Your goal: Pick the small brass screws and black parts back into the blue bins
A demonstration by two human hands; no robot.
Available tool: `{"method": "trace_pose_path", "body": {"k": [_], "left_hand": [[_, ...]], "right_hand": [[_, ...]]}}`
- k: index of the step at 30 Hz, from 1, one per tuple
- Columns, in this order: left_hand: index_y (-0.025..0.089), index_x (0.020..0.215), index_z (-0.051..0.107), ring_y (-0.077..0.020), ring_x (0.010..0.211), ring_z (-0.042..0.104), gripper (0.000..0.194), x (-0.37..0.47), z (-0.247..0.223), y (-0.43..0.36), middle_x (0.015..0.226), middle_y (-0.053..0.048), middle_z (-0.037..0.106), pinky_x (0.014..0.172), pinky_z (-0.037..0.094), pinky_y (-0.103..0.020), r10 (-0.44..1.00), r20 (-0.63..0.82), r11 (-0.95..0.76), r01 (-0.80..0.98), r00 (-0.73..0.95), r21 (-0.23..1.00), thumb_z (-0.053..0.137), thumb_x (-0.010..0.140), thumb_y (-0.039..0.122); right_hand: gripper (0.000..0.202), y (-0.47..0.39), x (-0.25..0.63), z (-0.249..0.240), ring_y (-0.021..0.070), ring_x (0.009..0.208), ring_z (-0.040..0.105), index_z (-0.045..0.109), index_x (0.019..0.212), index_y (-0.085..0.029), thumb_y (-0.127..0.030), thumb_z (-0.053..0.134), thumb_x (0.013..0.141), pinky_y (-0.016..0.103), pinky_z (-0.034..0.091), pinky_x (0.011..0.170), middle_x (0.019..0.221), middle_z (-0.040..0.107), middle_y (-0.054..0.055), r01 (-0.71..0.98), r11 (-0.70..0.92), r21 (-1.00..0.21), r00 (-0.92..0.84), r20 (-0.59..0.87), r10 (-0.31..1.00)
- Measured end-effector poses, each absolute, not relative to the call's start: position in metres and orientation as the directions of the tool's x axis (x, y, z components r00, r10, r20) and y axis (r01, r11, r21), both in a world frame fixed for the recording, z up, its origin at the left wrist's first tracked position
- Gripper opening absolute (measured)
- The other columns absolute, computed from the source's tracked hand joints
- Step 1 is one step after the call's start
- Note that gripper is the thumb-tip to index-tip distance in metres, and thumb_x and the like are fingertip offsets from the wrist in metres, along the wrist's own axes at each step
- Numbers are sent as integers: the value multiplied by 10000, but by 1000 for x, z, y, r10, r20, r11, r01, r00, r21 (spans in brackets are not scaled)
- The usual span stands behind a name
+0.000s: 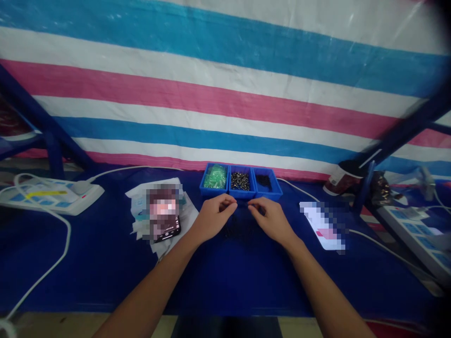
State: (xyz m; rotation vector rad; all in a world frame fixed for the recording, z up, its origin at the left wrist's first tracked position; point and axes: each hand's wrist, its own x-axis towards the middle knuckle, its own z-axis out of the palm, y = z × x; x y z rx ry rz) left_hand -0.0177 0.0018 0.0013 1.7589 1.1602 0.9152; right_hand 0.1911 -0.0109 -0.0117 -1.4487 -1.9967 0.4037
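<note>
My left hand is closed in a pinch just in front of the blue bins, thumb against fingers. Facing it across a small gap, my right hand pinches in the same way. Whatever lies between the fingertips is too small and dark to make out. Below the hands, a scatter of small black pieces lies on the blue tabletop. Behind them stand three joined bins holding small green clear parts, small shiny metal parts and small black parts.
Left of my hands, a phone rests on white plastic wrapping. Another phone with a lit screen lies at the right. Power strips with white cables flank both sides. A dark cup stands by the right frame post.
</note>
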Motion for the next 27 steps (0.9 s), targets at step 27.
{"method": "trace_pose_path", "body": {"k": [27], "left_hand": [[214,987,659,-185,832,672,182,-16,4,-3,908,-18,722,771,499,-306,917,160,-314,414,365,854,550,902,333]], "right_hand": [[378,157,150,15,328,1168,545,658,1166,-138,-209,590,801,530,301,997,1182,658,201,998,69,14,-68,-74,995]]}}
